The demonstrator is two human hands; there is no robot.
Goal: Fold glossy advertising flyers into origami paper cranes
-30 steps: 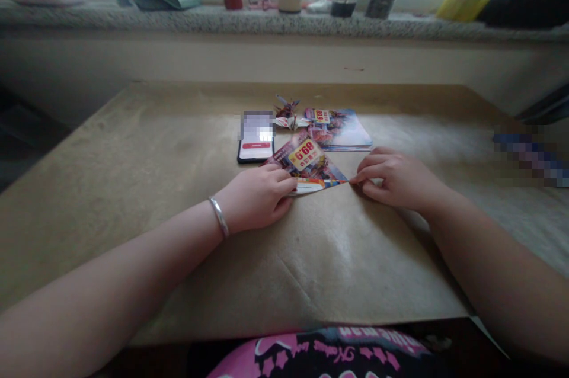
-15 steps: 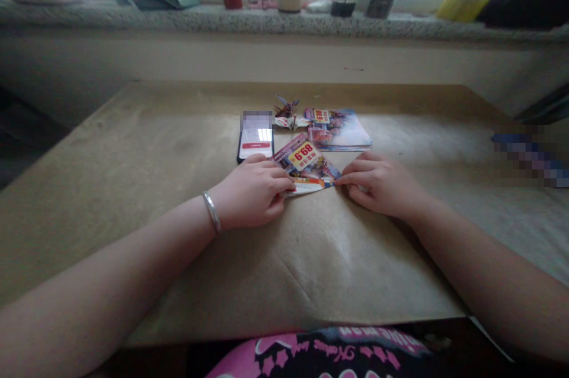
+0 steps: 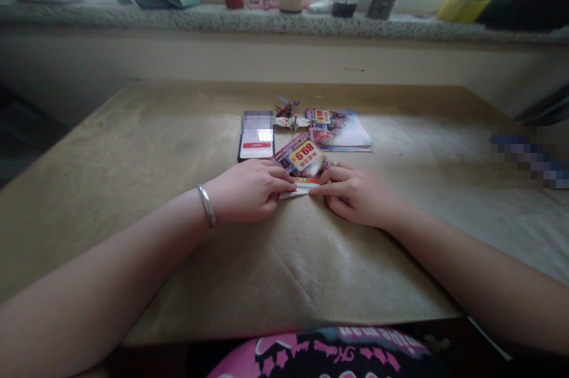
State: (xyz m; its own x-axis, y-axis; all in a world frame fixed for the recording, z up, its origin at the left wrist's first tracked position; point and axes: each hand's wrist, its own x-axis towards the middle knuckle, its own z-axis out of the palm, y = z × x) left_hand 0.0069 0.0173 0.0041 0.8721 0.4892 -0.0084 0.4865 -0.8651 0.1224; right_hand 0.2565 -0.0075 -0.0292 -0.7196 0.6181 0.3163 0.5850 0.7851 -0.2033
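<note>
A folded, colourfully printed paper sheet (image 3: 302, 162) lies on the brown paper-covered table (image 3: 146, 147). My left hand (image 3: 246, 191), a silver bangle on its wrist, pinches the sheet's near left edge with curled fingers. My right hand (image 3: 355, 194) pinches the sheet's right corner and presses it leftward over the sheet, fingertips almost meeting the left hand's. Much of the sheet's near part is hidden under both hands.
A phone (image 3: 256, 138) lies just beyond my left hand. A small folded paper crane (image 3: 288, 112) and a stack of printed sheets (image 3: 340, 129) sit behind it. Bottles and jars stand on the stone windowsill (image 3: 267, 19). A pixelated object (image 3: 528, 156) lies at right.
My right hand has slid leftward, carrying the sheet's right corner over toward my left hand. The left hand has shifted slightly left and back, still holding its edge.
</note>
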